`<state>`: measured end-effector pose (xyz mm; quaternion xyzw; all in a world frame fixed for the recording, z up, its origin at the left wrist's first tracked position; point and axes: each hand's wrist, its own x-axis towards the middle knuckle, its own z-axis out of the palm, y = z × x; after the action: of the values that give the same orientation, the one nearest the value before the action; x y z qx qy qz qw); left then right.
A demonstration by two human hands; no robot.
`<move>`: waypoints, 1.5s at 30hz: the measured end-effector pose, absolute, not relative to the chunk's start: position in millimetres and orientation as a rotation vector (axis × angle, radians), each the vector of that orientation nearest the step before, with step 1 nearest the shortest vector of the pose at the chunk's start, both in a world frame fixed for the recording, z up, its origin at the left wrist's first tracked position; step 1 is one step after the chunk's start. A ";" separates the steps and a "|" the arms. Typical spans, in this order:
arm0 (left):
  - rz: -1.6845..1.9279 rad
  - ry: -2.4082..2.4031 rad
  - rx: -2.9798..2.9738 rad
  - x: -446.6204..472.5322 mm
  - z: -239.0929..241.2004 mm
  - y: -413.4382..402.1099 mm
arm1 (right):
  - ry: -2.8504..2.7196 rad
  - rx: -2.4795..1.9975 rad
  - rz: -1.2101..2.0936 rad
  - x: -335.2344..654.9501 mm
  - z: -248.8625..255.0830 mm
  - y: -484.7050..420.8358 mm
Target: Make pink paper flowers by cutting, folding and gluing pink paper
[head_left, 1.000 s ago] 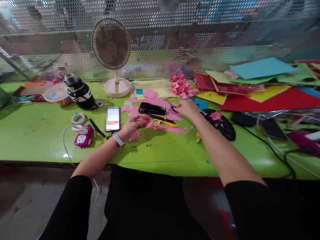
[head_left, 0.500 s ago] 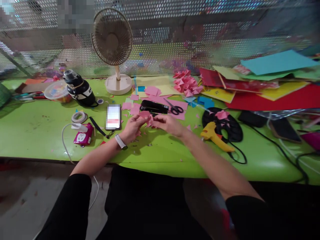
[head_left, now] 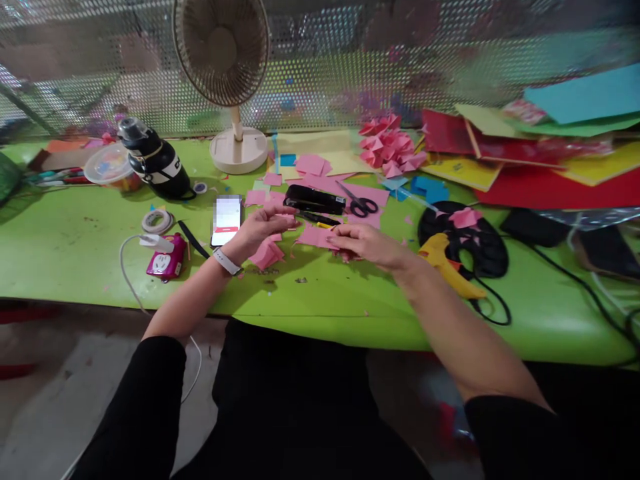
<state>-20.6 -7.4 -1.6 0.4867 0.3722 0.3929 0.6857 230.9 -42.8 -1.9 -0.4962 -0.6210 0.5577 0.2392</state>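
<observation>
My right hand (head_left: pixel 364 245) pinches the right edge of a pink paper piece (head_left: pixel 314 235) just above the table. With nothing visibly in it, my left hand (head_left: pixel 263 230) is stretched out to the left of that paper, fingers apart. Below the left hand a folded pink paper shape (head_left: pixel 269 252) lies on the green table. Behind the hands are a black stapler (head_left: pixel 314 199), dark-handled scissors (head_left: pixel 363 207) and several flat pink pieces (head_left: pixel 313 165). A slim dark tool with a yellow part (head_left: pixel 325 225) lies partly hidden near the right fingertips.
A pile of folded pink paper (head_left: pixel 390 148) sits at the back. A yellow glue gun (head_left: pixel 450 270) rests by a black pad (head_left: pixel 487 247) on the right. Leftward are a phone (head_left: pixel 227 220), tape roll (head_left: pixel 157 221), magenta power adapter (head_left: pixel 167 259), bottle (head_left: pixel 157 163) and fan (head_left: pixel 239 150).
My hands were together on a folded pink paper; now they are apart. That shape appears on the table by my left hand, and my right hand has a flat pink piece.
</observation>
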 end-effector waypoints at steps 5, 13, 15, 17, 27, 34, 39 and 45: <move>0.850 1.007 1.376 -34.3 12.0 1.1 | -2.152 -1.377 1.523 238.9 -8.3 -46.1; 0.177 1.425 2.120 -77.8 31.1 2.6 | -2.358 -1.630 1.053 239.2 -13.5 -48.4; 0.134 1.410 2.120 -79.8 24.0 4.9 | -2.354 -1.603 1.043 239.6 -12.4 -49.2; 0.138 1.356 2.122 -78.2 14.9 7.9 | -2.341 -1.607 1.000 239.7 -12.0 -49.9; -0.043 1.312 2.154 -64.9 31.3 3.2 | -2.251 -1.582 1.035 242.5 -14.8 -51.2; 0.074 1.189 1.970 -79.8 39.6 9.6 | -2.154 -1.556 1.031 242.6 -14.2 -51.7; 0.141 1.267 1.960 -77.5 28.4 14.5 | -2.239 -1.553 0.974 239.2 -13.3 -53.6; 0.159 1.294 2.027 -75.1 28.9 11.5 | -2.322 -1.535 0.912 238.0 -11.1 -54.7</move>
<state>-75.1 11.5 28.9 0.7855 0.5013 0.0618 0.3577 238.0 -54.7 -11.1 -0.5210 -0.7883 0.3095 0.1061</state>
